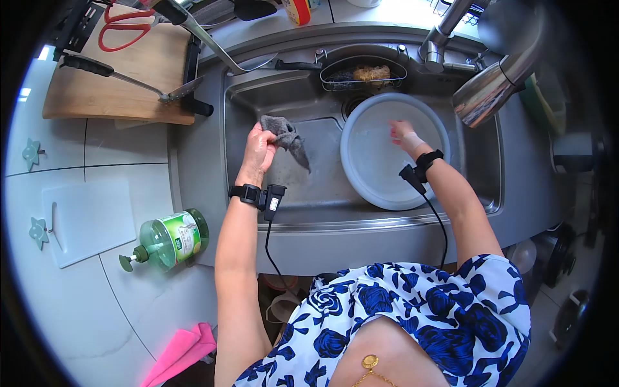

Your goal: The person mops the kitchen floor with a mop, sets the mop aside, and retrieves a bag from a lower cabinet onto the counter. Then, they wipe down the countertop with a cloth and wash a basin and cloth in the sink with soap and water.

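Observation:
A crumpled grey cloth (290, 138) hangs from my left hand (260, 149), whose fingers are closed on it over the left part of the metal sink (258, 100). My right hand (404, 133) is over the round grey-blue basin (348, 151) in the right part of the sink. Its fingers are apart and hold nothing that shows; whether they touch the water in the basin I cannot tell. Black straps with small devices and cables sit on both wrists.
Behind the basin, a wire caddy (365, 82) holds scrubbers. The faucet (483, 97) reaches in from the upper right. Left of the sink are a wooden board (129, 84) with a spatula, a white board (90, 219), a green soap bottle (174, 238) and a pink cloth (184, 355).

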Motion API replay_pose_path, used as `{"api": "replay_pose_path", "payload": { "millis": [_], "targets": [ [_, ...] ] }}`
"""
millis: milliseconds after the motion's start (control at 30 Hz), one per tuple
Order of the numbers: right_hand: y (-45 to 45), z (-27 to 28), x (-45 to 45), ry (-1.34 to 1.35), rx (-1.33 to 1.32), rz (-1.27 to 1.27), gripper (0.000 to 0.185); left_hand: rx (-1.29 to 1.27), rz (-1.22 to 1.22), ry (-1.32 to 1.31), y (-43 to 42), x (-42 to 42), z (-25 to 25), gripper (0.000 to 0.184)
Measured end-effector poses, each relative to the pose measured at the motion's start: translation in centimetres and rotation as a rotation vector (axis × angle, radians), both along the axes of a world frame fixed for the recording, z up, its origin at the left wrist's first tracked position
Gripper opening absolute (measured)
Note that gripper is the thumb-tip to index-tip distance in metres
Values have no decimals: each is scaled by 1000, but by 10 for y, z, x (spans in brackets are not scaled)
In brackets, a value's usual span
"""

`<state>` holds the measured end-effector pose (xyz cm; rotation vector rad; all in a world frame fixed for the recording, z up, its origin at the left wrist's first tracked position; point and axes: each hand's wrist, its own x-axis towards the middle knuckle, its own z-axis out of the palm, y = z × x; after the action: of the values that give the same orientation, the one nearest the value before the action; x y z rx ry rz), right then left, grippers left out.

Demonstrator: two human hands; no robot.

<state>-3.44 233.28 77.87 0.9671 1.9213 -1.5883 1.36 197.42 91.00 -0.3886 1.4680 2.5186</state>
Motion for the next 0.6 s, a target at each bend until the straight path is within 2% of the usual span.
{"api": "replay_pose_path", "payload": {
  "millis": [100,133,167,233,333,400,433,533,600],
  "targets": [
    [39,-30,4,-25,-1,-127,22,-517,-258,-72,-6,9,-31,29],
    [47,-31,7,-21,7,-193,21,-597,-279,-131,-10,7,-35,23],
    [48,-34,5,-14,11,-262,20,-466,-196,-129,-14,6,-38,22],
    [40,-41,7,-88,-214,-263,19,-200,-40,-129,-13,8,-40,22],
    [29,-43,10,-191,-540,-271,18,-153,-65,-192,-8,9,-44,17],
    [-15,-12,4,-136,-855,-65,19,-118,-77,-220,-3,8,-44,15],
    [-48,41,9,-102,-843,61,22,-129,-93,-240,0,9,-48,16],
    [-118,83,15,-102,-1108,307,27,-163,-178,-282,9,8,-56,25],
    [-134,99,19,37,-960,309,29,-235,-142,-347,24,8,-40,28]
  ]
}}
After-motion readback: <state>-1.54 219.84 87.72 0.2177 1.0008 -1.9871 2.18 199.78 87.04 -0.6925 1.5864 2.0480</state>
